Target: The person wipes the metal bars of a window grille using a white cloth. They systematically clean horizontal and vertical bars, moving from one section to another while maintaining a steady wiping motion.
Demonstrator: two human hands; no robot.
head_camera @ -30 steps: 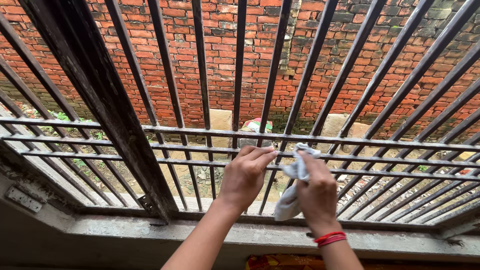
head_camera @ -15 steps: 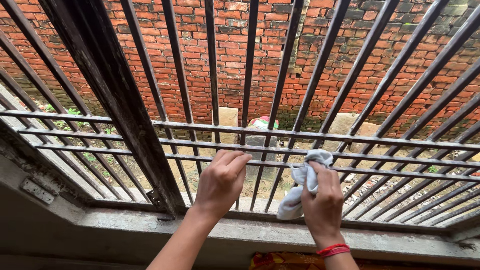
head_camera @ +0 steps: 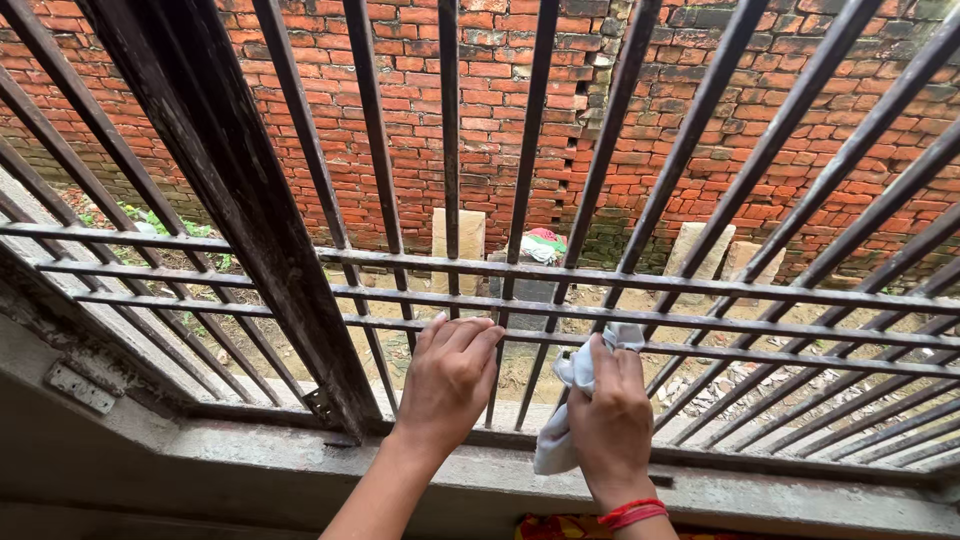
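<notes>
Right hand gripped a white cloth, bunched under the palm, pressed against a vertical bar of the window grille; cloth hung below toward the concrete sill. Left hand lay just beside it, fingers flat on a horizontal bar, holding nothing.

Bare forearms, with a red thread bracelet on the right wrist.
</notes>
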